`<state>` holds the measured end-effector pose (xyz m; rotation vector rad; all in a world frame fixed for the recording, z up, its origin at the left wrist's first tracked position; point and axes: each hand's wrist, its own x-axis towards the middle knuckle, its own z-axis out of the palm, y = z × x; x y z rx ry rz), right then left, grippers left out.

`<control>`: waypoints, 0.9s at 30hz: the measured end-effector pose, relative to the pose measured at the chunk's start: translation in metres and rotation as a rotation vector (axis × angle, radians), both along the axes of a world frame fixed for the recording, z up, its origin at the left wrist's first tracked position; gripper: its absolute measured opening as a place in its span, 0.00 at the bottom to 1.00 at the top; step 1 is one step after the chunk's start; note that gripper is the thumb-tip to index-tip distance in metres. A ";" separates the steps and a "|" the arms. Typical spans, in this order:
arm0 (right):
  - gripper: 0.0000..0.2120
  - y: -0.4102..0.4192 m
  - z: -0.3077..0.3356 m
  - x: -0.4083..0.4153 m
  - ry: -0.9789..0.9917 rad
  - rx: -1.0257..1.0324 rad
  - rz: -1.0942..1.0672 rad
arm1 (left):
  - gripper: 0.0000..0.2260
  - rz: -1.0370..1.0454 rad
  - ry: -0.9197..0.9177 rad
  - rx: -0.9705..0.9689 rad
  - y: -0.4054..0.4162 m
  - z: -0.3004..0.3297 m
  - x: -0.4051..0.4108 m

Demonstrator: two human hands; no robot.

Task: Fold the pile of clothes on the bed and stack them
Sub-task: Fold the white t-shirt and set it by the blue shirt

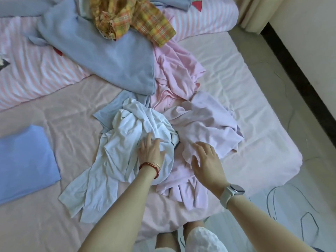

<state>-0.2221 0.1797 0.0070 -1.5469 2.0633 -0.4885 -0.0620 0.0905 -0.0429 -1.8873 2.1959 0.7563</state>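
- Head view: one folded blue garment [25, 160] laid flat at bed [245, 88] left.
- Left hand [151, 151] spread on white garment [127, 142]; right hand [207, 160] spread above lilac garment [209, 124].
- Remaining pile [118, 57] unfolded.

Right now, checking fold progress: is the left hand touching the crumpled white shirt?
Touching: the head view shows the left hand resting on the crumpled white shirt.

You have a striped quilt [41, 75] bunched along the far side of the bed. A curtain [254, 13] hangs past the bed's far right corner, and pale floor tiles [283, 99] run along its right edge.
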 end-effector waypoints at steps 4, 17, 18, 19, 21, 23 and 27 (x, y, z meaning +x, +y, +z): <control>0.19 -0.006 0.000 0.005 -0.070 -0.049 0.047 | 0.11 0.246 0.330 0.038 -0.009 0.019 0.013; 0.12 -0.085 0.103 0.095 -0.435 -0.129 0.433 | 0.05 0.586 0.895 -0.426 0.004 0.224 0.115; 0.14 -0.095 0.120 0.093 -0.402 -0.173 0.437 | 0.07 0.585 0.901 -0.465 -0.007 0.235 0.116; 0.15 -0.107 0.140 0.090 -0.386 -0.216 0.434 | 0.10 0.571 0.924 -0.500 -0.019 0.248 0.116; 0.17 -0.134 0.188 0.084 -0.408 -0.305 0.441 | 0.12 0.511 0.984 -0.581 -0.041 0.284 0.113; 0.13 -0.158 0.245 0.077 -0.477 -0.371 0.423 | 0.07 0.424 1.072 -0.634 -0.061 0.327 0.110; 0.17 -0.173 0.352 0.061 -0.632 -0.419 0.430 | 0.03 0.280 1.351 -0.571 -0.064 0.410 0.108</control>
